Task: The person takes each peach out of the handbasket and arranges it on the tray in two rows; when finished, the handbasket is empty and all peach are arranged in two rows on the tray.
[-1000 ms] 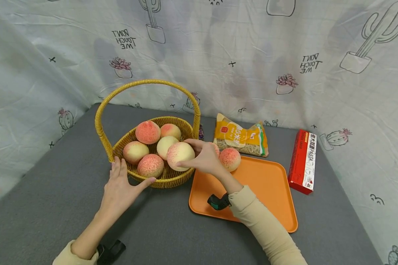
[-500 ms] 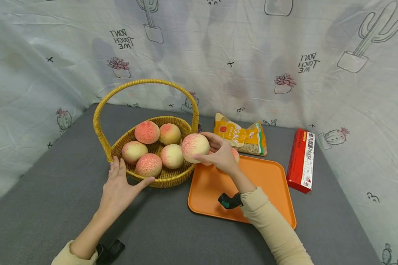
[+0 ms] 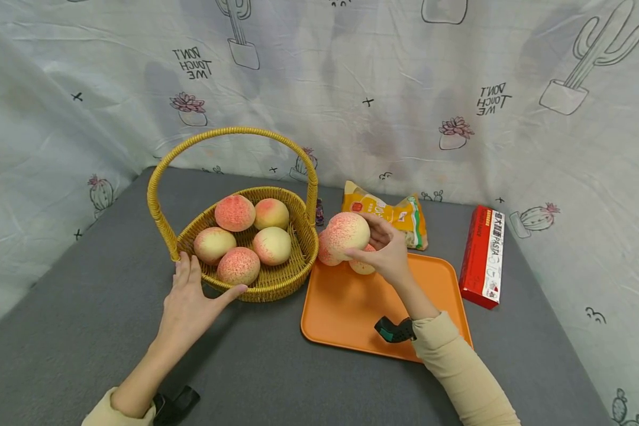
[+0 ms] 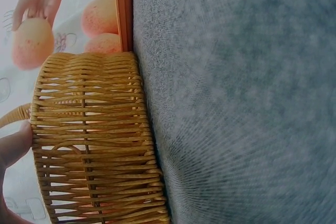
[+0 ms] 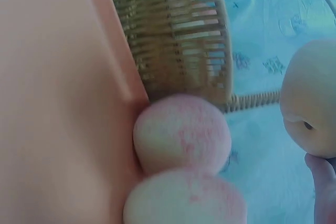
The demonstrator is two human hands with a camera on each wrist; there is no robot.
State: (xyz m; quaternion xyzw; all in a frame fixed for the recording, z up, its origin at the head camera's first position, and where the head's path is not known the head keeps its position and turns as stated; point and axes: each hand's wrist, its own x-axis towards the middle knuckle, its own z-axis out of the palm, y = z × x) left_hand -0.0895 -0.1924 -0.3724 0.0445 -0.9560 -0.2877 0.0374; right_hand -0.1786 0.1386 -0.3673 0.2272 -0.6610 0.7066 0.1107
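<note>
My right hand holds a pale peach speckled pink, raised above the back left of the orange tray. Behind it, two more peaches sit on the tray, side by side. Fingers spread, my left hand touches the rim of the yellow wicker basket at its left and front; the thumb rests on the rim in the left wrist view. Several peaches lie inside the basket, under its tall arched handle.
Behind the tray lies a yellow bag of dry food, partly hidden by the right hand. A red pasta box lies to the tray's right. A patterned curtain hangs behind the grey tabletop.
My right hand has carried the peach out from over the basket, rightward to above the tray. One peach in the basket has shifted slightly. My left hand stays at the rim.
</note>
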